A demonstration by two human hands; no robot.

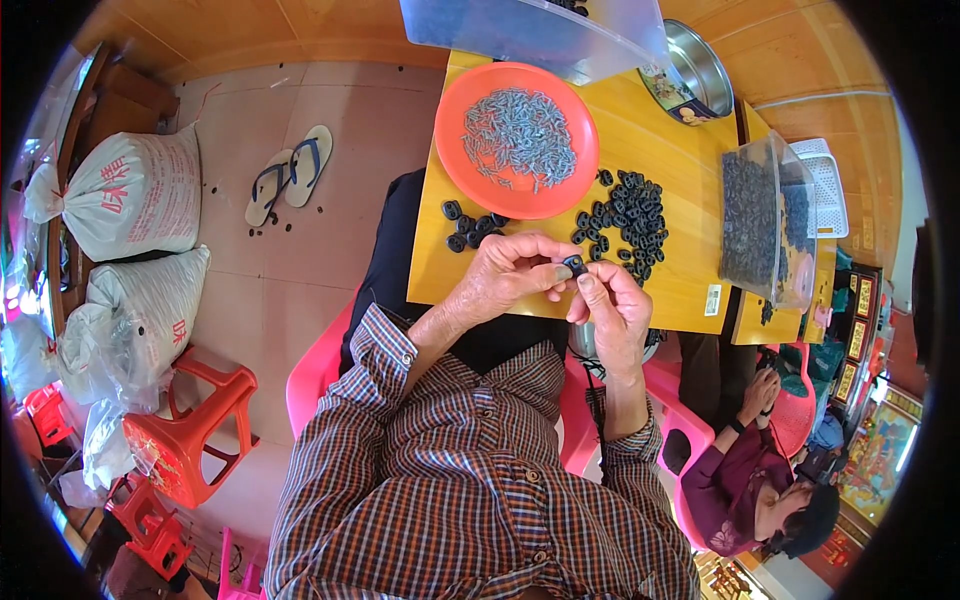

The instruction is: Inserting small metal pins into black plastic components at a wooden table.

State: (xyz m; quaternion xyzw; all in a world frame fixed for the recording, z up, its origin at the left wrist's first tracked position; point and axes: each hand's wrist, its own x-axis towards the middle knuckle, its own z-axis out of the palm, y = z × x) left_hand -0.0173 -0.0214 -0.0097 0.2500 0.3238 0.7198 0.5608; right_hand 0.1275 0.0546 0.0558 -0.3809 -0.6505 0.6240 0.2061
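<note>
My left hand [505, 272] and my right hand [612, 312] meet above the near edge of a yellow table [660, 290]. Together they pinch one small black ring-shaped part [574, 265] between the fingertips. Just beyond them lies a heap of the same black parts [628, 218] on the table, with a few more black parts [468, 226] to the left. An orange plate [470, 180] behind holds several small grey metal pins [520, 135].
A clear plastic bin [765, 225] of dark parts stands at the table's right, a clear tub [530, 30] and a metal tin [695, 70] at the back. Another person [760, 470] sits at lower right. White sacks [130, 195], orange stools [195, 425] and sandals [290, 172] are on the floor left.
</note>
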